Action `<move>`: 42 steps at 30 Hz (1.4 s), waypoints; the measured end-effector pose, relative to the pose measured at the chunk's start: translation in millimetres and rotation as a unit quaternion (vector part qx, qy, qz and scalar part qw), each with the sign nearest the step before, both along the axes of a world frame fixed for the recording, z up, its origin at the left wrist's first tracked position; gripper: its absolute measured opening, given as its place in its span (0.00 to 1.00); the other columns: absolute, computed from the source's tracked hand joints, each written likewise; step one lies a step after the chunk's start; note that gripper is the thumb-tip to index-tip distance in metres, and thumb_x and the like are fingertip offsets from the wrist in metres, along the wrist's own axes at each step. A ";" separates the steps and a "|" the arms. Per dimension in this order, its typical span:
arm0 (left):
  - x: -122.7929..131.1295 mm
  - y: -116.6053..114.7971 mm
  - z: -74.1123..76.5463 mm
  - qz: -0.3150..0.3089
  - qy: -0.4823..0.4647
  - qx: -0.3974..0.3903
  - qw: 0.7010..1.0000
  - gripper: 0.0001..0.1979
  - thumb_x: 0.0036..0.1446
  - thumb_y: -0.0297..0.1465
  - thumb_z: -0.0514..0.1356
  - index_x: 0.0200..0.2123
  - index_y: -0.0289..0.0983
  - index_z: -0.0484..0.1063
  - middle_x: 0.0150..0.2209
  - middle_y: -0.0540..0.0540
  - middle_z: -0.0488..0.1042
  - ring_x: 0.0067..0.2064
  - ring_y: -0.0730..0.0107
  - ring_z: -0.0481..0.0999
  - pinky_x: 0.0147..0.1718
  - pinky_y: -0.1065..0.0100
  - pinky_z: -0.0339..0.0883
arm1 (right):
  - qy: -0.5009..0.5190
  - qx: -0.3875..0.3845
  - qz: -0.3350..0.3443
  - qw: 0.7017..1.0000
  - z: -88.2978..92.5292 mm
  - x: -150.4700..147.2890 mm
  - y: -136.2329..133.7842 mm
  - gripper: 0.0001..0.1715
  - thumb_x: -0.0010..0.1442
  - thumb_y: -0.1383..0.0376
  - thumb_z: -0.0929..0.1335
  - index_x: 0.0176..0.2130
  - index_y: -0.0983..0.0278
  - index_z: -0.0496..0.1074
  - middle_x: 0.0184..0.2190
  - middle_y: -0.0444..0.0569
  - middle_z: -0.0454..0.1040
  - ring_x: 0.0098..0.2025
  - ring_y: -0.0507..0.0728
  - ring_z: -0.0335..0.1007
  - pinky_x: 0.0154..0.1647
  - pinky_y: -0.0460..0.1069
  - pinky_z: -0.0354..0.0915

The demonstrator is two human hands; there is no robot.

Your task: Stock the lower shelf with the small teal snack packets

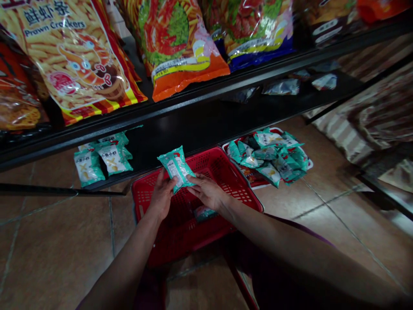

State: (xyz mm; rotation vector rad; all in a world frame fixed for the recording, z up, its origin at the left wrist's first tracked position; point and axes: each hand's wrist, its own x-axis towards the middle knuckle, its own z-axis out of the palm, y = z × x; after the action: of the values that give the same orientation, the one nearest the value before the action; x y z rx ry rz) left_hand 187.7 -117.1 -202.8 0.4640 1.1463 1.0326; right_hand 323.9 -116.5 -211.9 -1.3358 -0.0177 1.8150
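Between my two hands is a small teal and white snack bag (177,169), held above a red plastic basket (145,202). My left hand (163,193) grips its lower left side, thumb on the face toward me. On the lower right corner, my right hand (206,189) pinches the same bag. Inside the basket, partly under my right hand, lies another teal packet (204,213). To the right, a second basket with a pale rim (310,163) is heaped with similar teal snack bags (271,155).
Several teal bags (111,157) stand at the left end of the low black shelf (161,133). Large prawn cracker bags (77,64) fill the shelf above, overhanging its edge. Silvery packets (282,87) lie farther right. Striped cloth (380,107) hangs at right; the floor is tiled.
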 end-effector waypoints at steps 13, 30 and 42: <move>-10.0 -15.5 6.1 -0.035 0.040 0.014 0.998 0.31 0.43 0.32 0.68 0.53 0.47 0.66 0.47 0.46 0.75 0.46 0.61 0.75 0.47 0.58 0.67 | 0.011 0.093 0.020 0.995 12.8 11.7 14.2 0.02 0.52 0.65 0.69 0.30 0.62 0.71 0.27 0.42 0.75 0.30 0.50 0.69 0.37 0.45 0.65; -6.5 -26.2 3.1 -0.086 0.054 0.019 0.995 0.22 0.43 0.31 0.68 0.45 0.40 0.73 0.44 0.45 0.76 0.44 0.66 0.75 0.50 0.62 0.62 | 0.003 0.075 -0.023 0.997 14.8 26.3 28.7 0.09 0.58 0.63 0.66 0.27 0.63 0.68 0.18 0.39 0.69 0.22 0.49 0.62 0.30 0.45 0.64; -4.2 -24.6 4.5 -0.064 0.009 -0.018 0.998 0.24 0.39 0.25 0.68 0.44 0.37 0.71 0.40 0.47 0.76 0.42 0.69 0.73 0.50 0.63 0.60 | -0.014 0.045 -0.027 0.999 13.4 31.0 33.8 0.12 0.54 0.59 0.70 0.26 0.63 0.66 0.17 0.40 0.68 0.22 0.49 0.63 0.29 0.46 0.63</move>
State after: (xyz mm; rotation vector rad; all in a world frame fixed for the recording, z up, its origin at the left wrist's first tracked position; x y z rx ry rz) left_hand 183.5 -141.7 -198.3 0.5123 1.1347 0.8959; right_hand 354.9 -82.8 -198.5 -1.2854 -0.0771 1.7300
